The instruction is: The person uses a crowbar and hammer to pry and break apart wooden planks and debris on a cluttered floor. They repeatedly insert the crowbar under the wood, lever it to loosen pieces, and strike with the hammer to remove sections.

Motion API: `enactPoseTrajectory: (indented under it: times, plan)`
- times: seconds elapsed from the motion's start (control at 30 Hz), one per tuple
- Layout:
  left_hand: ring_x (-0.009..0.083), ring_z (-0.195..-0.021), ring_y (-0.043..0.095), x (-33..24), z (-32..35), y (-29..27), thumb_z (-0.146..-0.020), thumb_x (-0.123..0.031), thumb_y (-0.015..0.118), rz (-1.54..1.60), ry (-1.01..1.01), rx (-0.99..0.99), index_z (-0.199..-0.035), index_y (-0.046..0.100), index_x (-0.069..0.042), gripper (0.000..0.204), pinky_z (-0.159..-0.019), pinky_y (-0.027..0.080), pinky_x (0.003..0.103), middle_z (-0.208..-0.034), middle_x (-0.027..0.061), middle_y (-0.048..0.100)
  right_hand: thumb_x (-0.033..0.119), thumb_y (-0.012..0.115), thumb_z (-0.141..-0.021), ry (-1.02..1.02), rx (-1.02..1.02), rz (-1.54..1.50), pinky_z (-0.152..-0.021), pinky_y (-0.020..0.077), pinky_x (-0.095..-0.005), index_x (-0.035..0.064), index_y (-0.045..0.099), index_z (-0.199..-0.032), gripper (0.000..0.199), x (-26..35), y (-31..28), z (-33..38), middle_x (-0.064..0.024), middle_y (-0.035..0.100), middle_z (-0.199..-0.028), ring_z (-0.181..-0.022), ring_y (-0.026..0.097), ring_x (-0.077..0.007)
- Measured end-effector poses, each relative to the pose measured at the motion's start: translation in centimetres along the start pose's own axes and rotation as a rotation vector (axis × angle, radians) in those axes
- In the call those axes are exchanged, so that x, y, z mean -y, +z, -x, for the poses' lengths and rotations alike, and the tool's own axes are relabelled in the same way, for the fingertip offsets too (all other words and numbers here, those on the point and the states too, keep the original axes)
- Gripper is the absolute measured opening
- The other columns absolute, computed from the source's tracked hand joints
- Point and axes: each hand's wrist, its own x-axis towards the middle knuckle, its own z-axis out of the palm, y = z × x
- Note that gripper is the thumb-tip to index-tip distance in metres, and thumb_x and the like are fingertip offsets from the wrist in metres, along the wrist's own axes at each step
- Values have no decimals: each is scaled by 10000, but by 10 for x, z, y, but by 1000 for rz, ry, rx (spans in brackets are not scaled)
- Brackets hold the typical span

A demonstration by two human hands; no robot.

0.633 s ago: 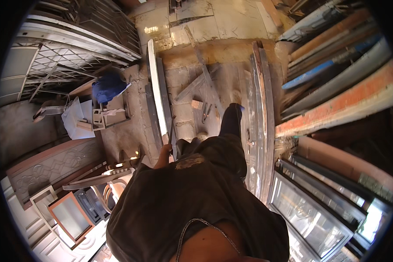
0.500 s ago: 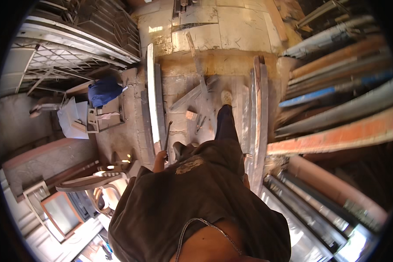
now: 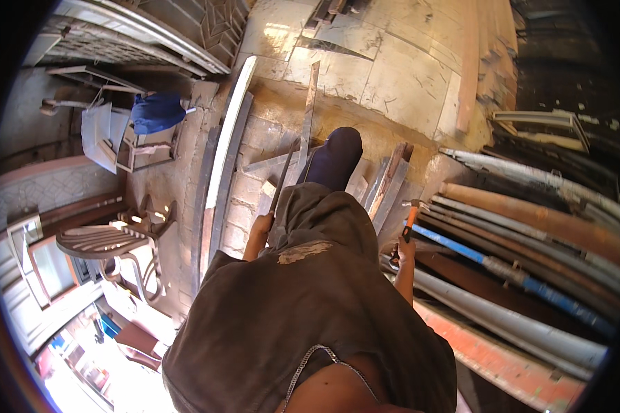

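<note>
The left hand (image 3: 261, 225) is wrapped around the near end of a thin metal bar (image 3: 282, 180), which runs off toward twelve o'clock over the brick floor (image 3: 251, 172). At three o'clock from it, the right hand (image 3: 404, 250) is clenched on the orange handle of a hammer (image 3: 410, 217), head up. Beyond lie long wooden planks (image 3: 224, 144), with stacked pipes (image 3: 523, 275) at three o'clock.
</note>
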Motion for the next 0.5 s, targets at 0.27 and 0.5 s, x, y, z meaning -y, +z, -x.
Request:
enactPoseTrajectory:
  times: [0.27,0.5]
  plan:
    - [444,-868,627,-128,-81,50,-925,-454,459,-157,190,-51,-842,614,80,562,-778,462,492,-837,311,632,259,643,-830,-100,40,415,-415,443,-350,17,560,-686,293,155,47,-103,-82,554,-518,-435,558,-181]
    - [446,-910,608,-310,-144,32,-930,-416,477,-292,248,-64,-902,611,70,505,-773,449,516,-903,322,613,169,651,-801,-387,451,761,-451,441,-335,38,566,-682,197,481,217,-237,-42,551,-569,-477,552,-151]
